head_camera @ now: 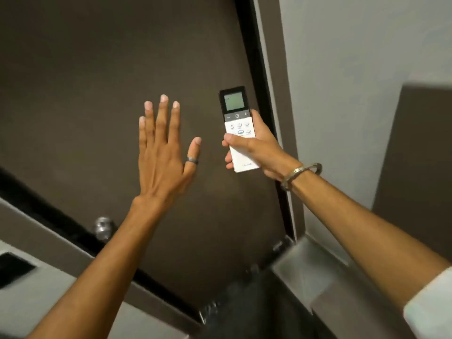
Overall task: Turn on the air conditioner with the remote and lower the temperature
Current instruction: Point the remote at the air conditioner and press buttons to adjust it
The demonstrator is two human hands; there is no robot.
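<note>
A slim white remote [236,118] with a dark top, a small grey-green screen and a power button stands upright in my right hand [259,150]. My fingers wrap its lower half and my thumb lies across its face below the round buttons. My left hand [161,155] is raised to the left of the remote, palm away from me, fingers spread, holding nothing; it wears a ring on the thumb. No air conditioner is in view.
A dark brown door [97,94] with a black frame fills the view behind both hands. Its round metal knob [104,227] is at the lower left. A pale wall [354,69] runs along the right side.
</note>
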